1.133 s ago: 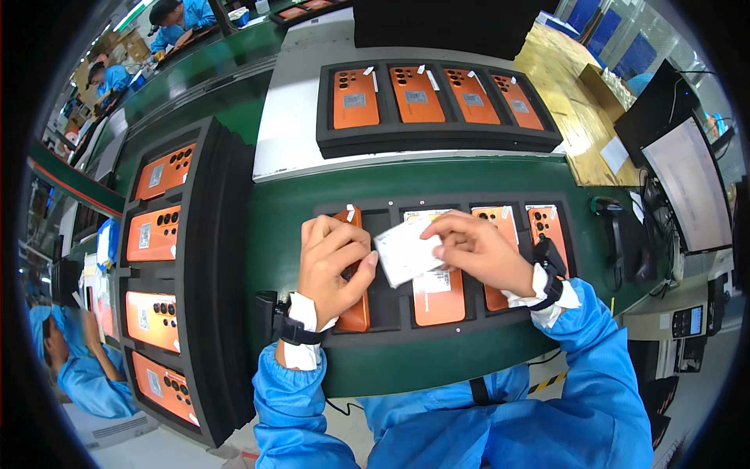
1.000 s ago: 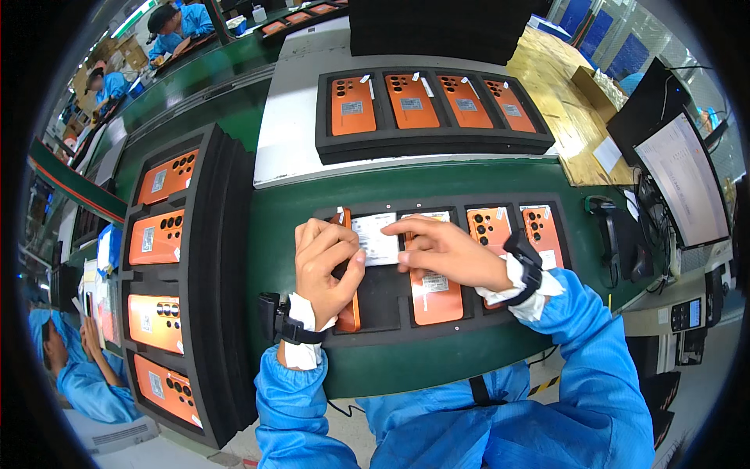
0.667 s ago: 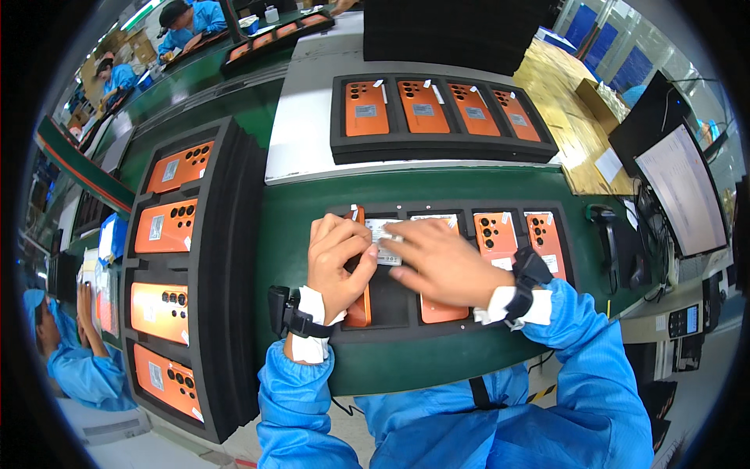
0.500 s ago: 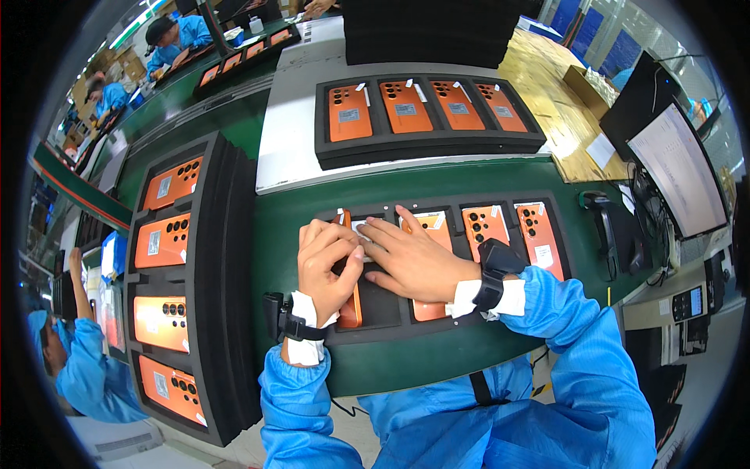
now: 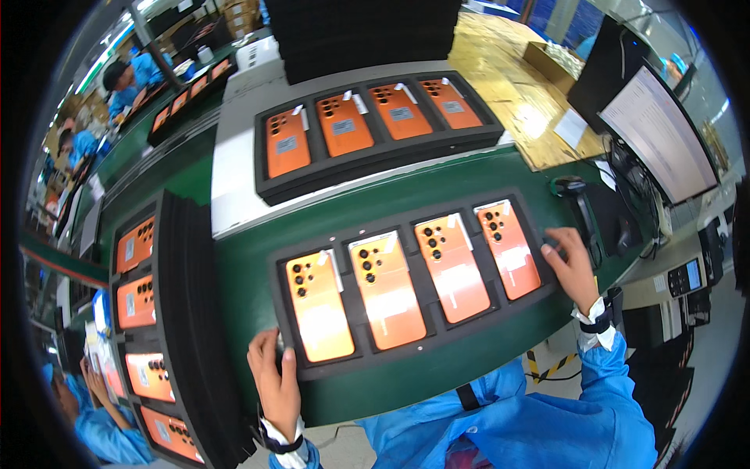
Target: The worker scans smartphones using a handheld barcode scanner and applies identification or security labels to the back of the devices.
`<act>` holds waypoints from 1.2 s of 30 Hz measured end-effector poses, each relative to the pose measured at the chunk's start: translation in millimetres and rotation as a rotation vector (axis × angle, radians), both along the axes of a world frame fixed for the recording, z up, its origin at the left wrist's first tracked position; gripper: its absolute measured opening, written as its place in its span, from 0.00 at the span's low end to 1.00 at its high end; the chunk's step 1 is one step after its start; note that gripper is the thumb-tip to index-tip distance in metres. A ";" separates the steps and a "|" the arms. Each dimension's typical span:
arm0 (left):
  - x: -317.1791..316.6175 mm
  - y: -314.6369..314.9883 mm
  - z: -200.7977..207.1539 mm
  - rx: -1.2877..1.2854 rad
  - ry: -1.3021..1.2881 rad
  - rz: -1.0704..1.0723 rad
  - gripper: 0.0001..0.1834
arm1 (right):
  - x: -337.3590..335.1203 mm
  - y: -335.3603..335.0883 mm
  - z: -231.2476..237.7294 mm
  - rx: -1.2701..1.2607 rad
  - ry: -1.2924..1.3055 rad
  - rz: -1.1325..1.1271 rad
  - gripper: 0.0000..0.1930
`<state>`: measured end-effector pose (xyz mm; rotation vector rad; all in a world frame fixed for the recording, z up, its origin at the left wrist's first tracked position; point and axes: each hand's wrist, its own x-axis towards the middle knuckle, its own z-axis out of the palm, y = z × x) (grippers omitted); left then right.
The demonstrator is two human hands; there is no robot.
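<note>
A black foam tray point(image 5: 350, 309) lies on the green bench in front of me. Several orange phones rest in its slots, backs up, among them an orange phone point(image 5: 322, 313) at the left end and another phone point(image 5: 512, 254) at the right. My left hand point(image 5: 276, 381) is closed on the tray's near left edge, thumb by the rim and fingers bent outside it. At the opposite end, my right hand point(image 5: 573, 268) has its curled fingertips and thumb on the right rim. Some fingertips on both sides are partly hidden.
Behind, a stacked foam tray point(image 5: 375, 160) holds labelled orange phones. A tall tray stack point(image 5: 195, 328) stands left. At right are a barcode scanner point(image 5: 582, 207), mouse point(image 5: 625, 234) and monitor point(image 5: 660, 133). A co-worker's blue sleeve point(image 5: 105, 426) shows at lower left.
My hands have parted from the tray's left half to its two ends. The tilted phone beneath them no longer shows; phones lie flat in all slots. The view has shifted.
</note>
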<state>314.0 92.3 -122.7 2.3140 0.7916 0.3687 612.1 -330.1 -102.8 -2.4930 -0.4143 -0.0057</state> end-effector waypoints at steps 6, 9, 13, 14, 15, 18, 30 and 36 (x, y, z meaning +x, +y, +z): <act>-2.2 -19.2 18.4 -0.592 -0.170 0.037 0.32 | -5.9 -23.9 -16.2 0.242 0.254 0.102 0.24; 13.0 -10.3 32.8 -0.606 -0.272 0.054 0.34 | 6.2 -15.9 -3.5 0.613 0.423 0.074 0.26; 64.3 35.4 37.0 -0.616 -0.499 -0.135 0.32 | 60.1 0.1 23.2 0.722 0.229 0.226 0.29; 82.2 50.4 38.4 -0.608 -0.505 -0.164 0.31 | 81.0 9.0 27.6 0.682 0.217 0.169 0.30; 102.5 65.9 39.9 -0.621 -0.542 -0.235 0.31 | 104.5 18.5 32.3 0.665 0.190 0.230 0.31; 173.3 109.1 40.4 -0.633 -0.526 -0.149 0.31 | 176.3 55.2 35.7 0.707 0.227 0.285 0.30; 260.1 145.6 -18.6 -0.142 -0.515 0.020 0.28 | 258.3 120.8 -28.9 0.683 0.247 0.083 0.34; 261.2 128.0 -0.9 -0.017 -0.355 0.122 0.37 | 271.3 126.2 -32.6 0.572 0.034 0.122 0.34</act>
